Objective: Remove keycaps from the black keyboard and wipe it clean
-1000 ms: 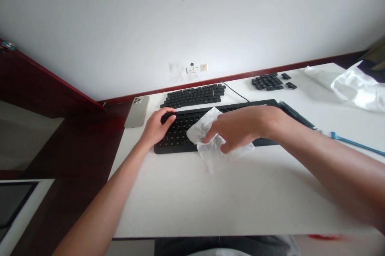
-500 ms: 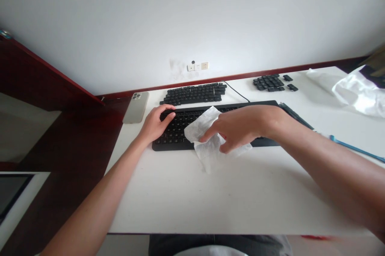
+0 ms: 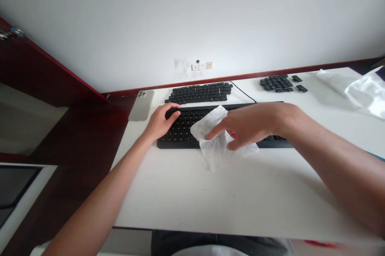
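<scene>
A black keyboard with its keycaps off lies lengthwise on the white table. My left hand grips its left end, thumb over the top and fingers at the far edge. Over the middle of the board, my right hand holds a thin white wipe against the bare switches. The wipe hangs past the keyboard's near edge onto the table. My right hand and forearm hide much of the right half of the board.
Behind the keyboard, black keycaps lie in rows, with a smaller keycap group further right. A phone rests face down at the left edge. A white plastic bag is at the far right, and a cable runs behind.
The view has shifted slightly, so everything on the table appears further right. Both hands keep their grips, and the wipe stays at about the same place on the keyboard.
</scene>
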Demonstrator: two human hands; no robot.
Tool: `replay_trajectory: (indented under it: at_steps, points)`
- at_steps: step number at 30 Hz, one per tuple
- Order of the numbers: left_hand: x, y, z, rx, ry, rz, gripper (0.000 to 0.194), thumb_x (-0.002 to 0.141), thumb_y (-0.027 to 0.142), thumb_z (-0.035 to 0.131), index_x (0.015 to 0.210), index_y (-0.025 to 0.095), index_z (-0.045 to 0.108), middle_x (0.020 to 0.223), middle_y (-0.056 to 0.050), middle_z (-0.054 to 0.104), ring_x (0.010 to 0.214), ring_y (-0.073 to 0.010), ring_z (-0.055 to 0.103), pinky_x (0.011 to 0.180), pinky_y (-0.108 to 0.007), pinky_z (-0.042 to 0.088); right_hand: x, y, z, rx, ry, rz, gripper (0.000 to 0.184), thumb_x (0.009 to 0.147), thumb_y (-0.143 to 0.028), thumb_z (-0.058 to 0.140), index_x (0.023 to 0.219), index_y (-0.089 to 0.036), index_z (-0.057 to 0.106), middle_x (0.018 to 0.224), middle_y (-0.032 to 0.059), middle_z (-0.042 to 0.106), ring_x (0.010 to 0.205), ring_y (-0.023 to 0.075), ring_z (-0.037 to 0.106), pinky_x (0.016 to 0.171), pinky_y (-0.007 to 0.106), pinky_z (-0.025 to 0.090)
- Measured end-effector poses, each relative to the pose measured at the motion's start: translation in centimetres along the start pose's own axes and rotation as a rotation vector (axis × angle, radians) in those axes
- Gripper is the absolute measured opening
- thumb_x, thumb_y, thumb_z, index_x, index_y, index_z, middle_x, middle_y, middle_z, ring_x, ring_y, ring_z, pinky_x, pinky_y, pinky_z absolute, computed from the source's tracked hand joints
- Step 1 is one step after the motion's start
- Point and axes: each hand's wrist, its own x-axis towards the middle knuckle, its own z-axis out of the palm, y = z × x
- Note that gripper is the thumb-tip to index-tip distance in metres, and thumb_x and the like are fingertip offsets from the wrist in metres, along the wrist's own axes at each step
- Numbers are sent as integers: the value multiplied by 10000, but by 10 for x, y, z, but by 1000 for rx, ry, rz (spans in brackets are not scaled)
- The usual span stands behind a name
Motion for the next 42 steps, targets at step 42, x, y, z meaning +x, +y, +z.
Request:
replay_trajectory:
  at_steps: [42]
  points:
    - [0, -1, -2, 6, -3, 15, 288, 1035, 464, 563, 1219, 285, 694, 1323, -24, 726, 1274, -274, 641, 1143, -436, 456, 4, -44, 26, -208, 139, 158, 948, 882, -163, 656, 1701, -24, 200, 1168, 248, 768, 1107, 394, 745, 814, 406, 580]
